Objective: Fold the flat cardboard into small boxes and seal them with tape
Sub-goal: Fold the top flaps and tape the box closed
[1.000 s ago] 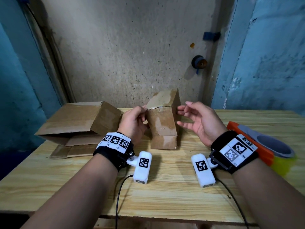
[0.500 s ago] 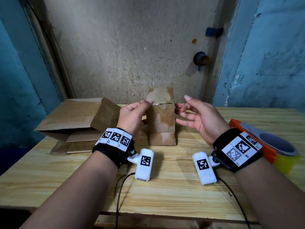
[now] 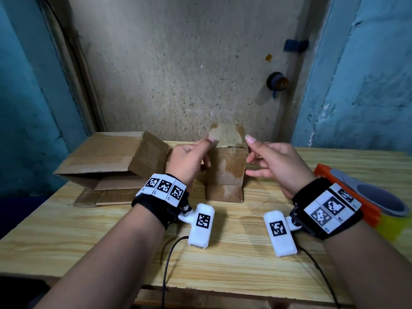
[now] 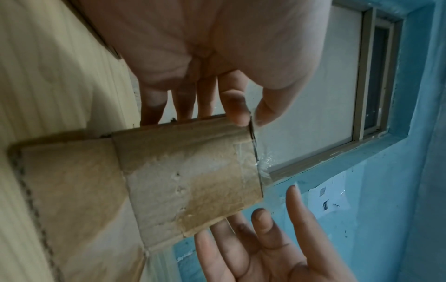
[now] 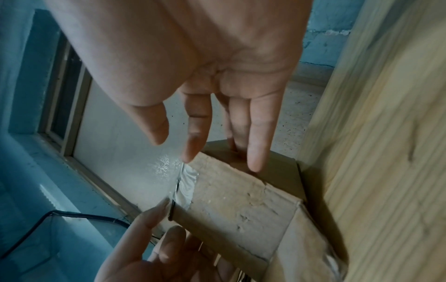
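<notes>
A small brown cardboard box (image 3: 225, 172) stands upright mid-table, its top flap (image 3: 227, 133) raised. Clear tape (image 5: 187, 177) shines across the box's top edge. My left hand (image 3: 208, 142) pinches the top left corner between thumb and index finger (image 4: 235, 106), the other fingers behind the box. My right hand (image 3: 249, 146) is open at the top right corner. Its straight fingers (image 5: 257, 145) lie along the box's side. Its index fingertip reaches the taped edge.
A larger open cardboard box (image 3: 107, 161) lies on its side at the left, on flat cardboard (image 3: 100, 197). An orange tape dispenser (image 3: 347, 192) with a yellow roll sits at the right edge of the wooden table (image 3: 223, 264). A rough wall stands close behind.
The small box has been turned square to me and stands straighter. Both hands have risen to its top edge, and the right hand has come in to the top right corner.
</notes>
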Motion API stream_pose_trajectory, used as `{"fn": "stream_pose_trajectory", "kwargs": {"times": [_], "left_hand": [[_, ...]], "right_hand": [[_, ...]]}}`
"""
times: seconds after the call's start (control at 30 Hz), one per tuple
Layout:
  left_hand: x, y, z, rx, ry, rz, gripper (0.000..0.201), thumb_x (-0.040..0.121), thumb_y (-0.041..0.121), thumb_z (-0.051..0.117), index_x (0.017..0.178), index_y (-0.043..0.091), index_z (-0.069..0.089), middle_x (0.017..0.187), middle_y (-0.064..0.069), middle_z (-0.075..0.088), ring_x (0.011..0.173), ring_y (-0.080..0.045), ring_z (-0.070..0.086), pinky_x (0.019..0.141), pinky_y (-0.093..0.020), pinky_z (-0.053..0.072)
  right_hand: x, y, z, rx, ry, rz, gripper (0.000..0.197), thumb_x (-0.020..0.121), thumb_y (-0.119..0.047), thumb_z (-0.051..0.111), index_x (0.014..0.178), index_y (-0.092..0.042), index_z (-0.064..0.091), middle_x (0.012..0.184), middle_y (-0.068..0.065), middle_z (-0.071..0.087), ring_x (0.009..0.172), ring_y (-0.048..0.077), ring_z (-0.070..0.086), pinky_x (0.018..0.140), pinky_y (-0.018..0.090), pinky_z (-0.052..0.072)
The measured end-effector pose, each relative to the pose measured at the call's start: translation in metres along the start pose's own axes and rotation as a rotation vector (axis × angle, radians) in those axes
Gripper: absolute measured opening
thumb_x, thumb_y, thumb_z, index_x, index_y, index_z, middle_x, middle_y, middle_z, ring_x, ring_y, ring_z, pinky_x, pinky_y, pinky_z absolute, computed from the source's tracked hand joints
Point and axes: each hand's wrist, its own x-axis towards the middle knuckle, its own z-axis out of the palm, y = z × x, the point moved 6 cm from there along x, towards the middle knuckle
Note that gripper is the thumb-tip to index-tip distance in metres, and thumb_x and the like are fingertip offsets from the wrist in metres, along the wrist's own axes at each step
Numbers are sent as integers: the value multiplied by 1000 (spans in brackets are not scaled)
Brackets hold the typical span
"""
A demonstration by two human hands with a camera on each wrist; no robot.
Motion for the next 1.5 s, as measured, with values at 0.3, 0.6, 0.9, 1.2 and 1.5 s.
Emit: {"fn": "stream_pose_trajectory", "kwargs": {"times": [0.3,0.6,0.9,1.2,1.5], "left_hand": [[-4,6,11,18,-109,30,56,90,36,69,39,15,61,93,11,65,129,-38,52,87,-37,44],[-6,7,7,139,-62,11,65,87,57,62,38,14,55,49,-15,44,57,-25,48,68,-32,43],[-7,13,13,-1,-125,20,59,96,25,67,40,16,51,98,7,62,130,-38,45,80,-32,42],[-9,10,9,-15,-68,-37,57,96,21,67,41,18,49,65,-13,64,113,-33,65,74,-34,38],[-8,8,11,-76,-107,-54,49,91,26,71,46,15,58,117,-13,58,137,-46,40,79,-38,45]], "right_hand": [[-2,-5,-3,-88,27,-83,58,81,-62,71,78,-4,74,85,7,77,105,24,75,84,50,65],[0,-5,-5,-155,46,-118,51,82,-62,71,68,-13,74,80,-4,76,103,12,73,81,49,66],[4,1,-9,-177,57,-136,34,93,-39,76,75,-10,79,83,-1,76,95,15,74,84,52,65],[8,3,-10,-149,41,-138,30,93,-37,77,77,-12,81,89,0,78,100,15,74,84,52,65],[15,11,-12,-81,16,-112,28,92,-37,76,79,-13,81,92,-3,78,98,11,73,82,45,66]]}}
